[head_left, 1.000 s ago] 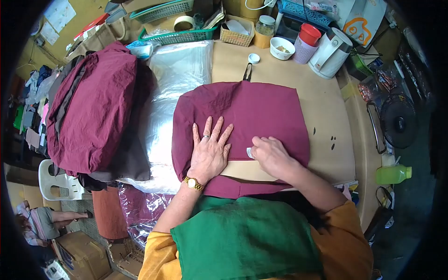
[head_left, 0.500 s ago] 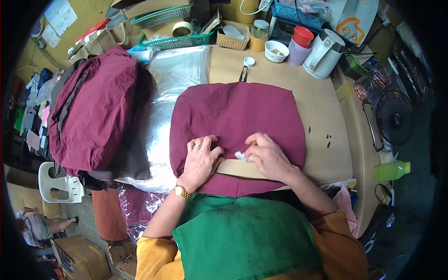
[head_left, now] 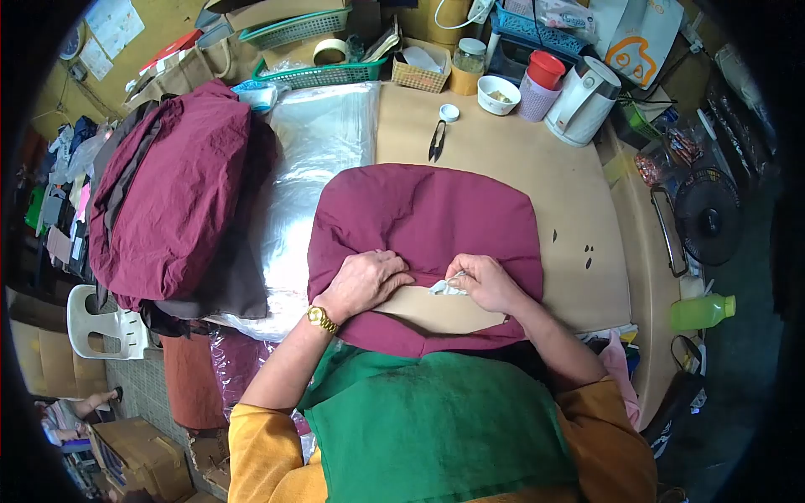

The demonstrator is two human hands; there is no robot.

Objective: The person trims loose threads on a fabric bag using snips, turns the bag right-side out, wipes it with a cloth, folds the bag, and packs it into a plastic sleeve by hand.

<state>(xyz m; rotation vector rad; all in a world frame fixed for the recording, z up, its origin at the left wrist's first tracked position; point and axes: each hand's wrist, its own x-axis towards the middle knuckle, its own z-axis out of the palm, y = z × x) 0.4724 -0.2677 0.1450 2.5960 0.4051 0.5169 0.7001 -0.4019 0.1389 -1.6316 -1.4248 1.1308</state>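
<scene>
A maroon fabric piece [head_left: 428, 210], shaped like a soft bag or cover, lies in front of me. My left hand [head_left: 367, 281] presses on its near left part, fingers together and bent over a fold. In my right hand [head_left: 485, 283] a small white cloth [head_left: 448, 287] is pinched between thumb and fingers, against the maroon fabric's fold. Just below both hands shows a beige area [head_left: 444, 310] framed by maroon; whether it is lining or tabletop I cannot tell. Black thread snips [head_left: 437, 141] lie beyond the fabric.
On the left are piled maroon and dark fabric [head_left: 180, 193] and clear plastic sheets [head_left: 323, 126]. A white cap [head_left: 449, 112], bowl [head_left: 498, 95], lilac cup [head_left: 537, 101] and kettle [head_left: 583, 101] stand at the back. A green bottle [head_left: 703, 312] is at right.
The maroon fabric has shifted toward me, uncovering more of the snips. More beige shows below my hands. More of the white cloth is visible, and my right hand has turned slightly.
</scene>
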